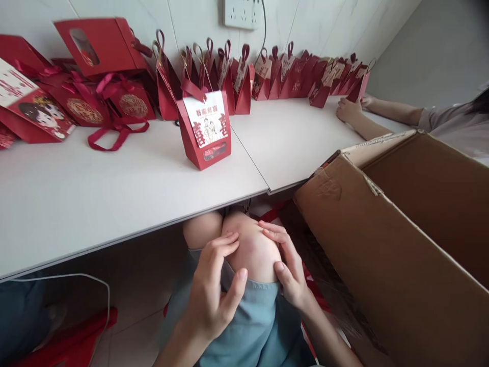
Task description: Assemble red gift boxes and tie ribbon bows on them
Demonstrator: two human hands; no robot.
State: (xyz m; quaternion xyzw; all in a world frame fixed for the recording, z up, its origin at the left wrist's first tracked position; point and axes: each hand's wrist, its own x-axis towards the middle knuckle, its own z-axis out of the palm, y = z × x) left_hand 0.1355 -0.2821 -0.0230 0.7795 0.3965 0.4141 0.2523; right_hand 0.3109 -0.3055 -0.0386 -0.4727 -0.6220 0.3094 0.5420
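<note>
Both hands rest on a bare knee (254, 250) below the table edge. My left hand (216, 285) lies on its left side, fingers and thumb apart and nothing held. My right hand (286, 265) touches the knee's right side, also with its fingers apart and holding nothing. Ahead on the white table (126, 188) a red gift box (200, 137) stands upright, apart from both hands. It has a white printed card on its front, a ribbon at its top and a small window low down.
Several red gift boxes (242, 89) with ribbon loops line the wall. Larger red boxes (95, 48) are stacked at left. An open cardboard carton (385, 244) stands at right, beside my legs. Beyond it, another person's hands (349, 109) touch a red box. A power strip (241, 12) hangs above.
</note>
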